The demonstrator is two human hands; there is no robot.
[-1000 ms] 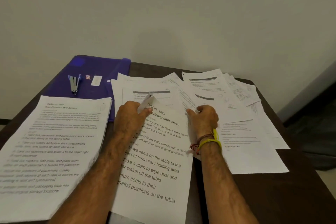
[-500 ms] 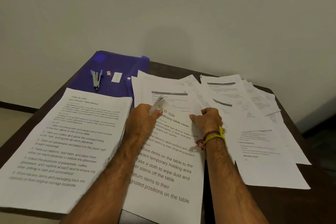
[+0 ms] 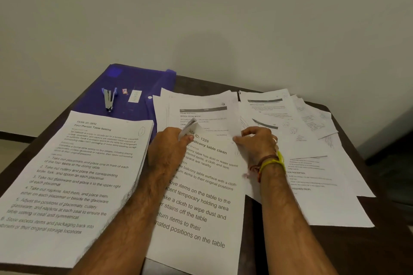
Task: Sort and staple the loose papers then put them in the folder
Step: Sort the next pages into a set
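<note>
The dark desk point(image 3: 335, 250) is covered to its edges by loose papers point(image 3: 312, 163). A sheet corner point(image 3: 190, 128) is pinched by the left hand point(image 3: 167, 152); the sheet edge is pinched by the right hand point(image 3: 259, 143). A plain wall stands behind.

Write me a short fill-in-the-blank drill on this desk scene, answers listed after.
1. The stapler lies on the ____ folder.
2. The left hand pinches a folded-up ____ of the sheet headed "Balcony table clean".
3. The yellow band is on the ____ wrist.

Answers: purple; corner; right
</note>
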